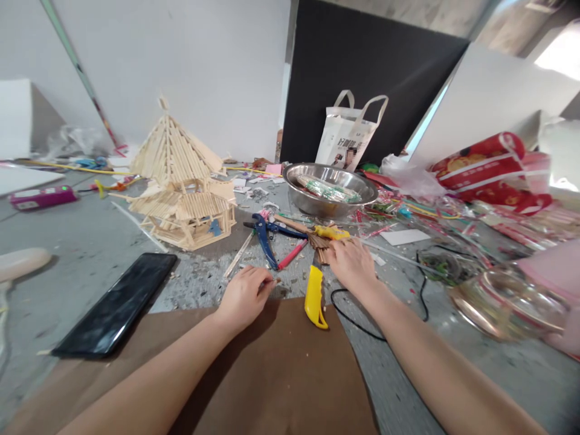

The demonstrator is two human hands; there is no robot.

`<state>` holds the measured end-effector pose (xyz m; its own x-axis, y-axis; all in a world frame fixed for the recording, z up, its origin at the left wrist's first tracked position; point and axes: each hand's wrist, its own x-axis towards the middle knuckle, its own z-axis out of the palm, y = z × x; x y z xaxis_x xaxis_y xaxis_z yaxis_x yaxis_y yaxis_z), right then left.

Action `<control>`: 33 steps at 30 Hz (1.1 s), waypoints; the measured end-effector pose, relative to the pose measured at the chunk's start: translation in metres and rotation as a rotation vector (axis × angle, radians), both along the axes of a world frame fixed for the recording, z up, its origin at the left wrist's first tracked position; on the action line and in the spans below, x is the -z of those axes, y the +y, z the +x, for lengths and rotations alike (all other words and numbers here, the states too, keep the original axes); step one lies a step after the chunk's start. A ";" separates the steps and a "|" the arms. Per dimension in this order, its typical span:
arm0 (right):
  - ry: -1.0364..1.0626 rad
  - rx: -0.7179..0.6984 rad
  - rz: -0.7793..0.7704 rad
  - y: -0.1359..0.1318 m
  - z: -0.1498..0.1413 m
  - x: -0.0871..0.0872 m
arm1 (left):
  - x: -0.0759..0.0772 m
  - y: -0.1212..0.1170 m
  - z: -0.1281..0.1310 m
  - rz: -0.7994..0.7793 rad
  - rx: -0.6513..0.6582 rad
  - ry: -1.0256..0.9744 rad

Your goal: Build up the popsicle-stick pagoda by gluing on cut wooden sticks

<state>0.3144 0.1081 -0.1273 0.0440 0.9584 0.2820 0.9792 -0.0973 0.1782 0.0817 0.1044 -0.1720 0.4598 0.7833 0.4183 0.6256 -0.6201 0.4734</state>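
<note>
My left hand (246, 296) is closed in a pinch, with a small brown piece (277, 281) showing at its fingertips. Over to the right, my right hand (352, 263) reaches onto a small pile of brown sticks (319, 243), its fingers bent down and whatever they grip hidden. A yellow-handled tool (332, 232) lies just beyond these fingers. Between my hands rests a yellow knife handle (313, 296), its far end by the pile. Blue-handled cutters (264, 238) and a red pen-like stick (292, 254) lie ahead of my left hand.
At the left stands a pavilion model of pale sticks (181, 181), with a black phone (118, 305) nearer me. Behind the tools is a metal bowl (296, 196) holding wrapped packets. A brown sheet (281, 374) lies before me. A black cable (362, 329) curls under my right forearm.
</note>
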 end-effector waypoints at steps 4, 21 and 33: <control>0.028 -0.016 -0.050 -0.003 -0.005 -0.001 | -0.002 -0.001 0.001 0.011 0.018 0.017; 0.247 -0.450 -0.029 -0.041 -0.038 -0.004 | 0.000 -0.006 0.001 0.172 0.026 0.107; 0.244 0.564 0.068 0.041 0.174 -0.042 | -0.001 -0.008 0.003 0.153 0.018 0.128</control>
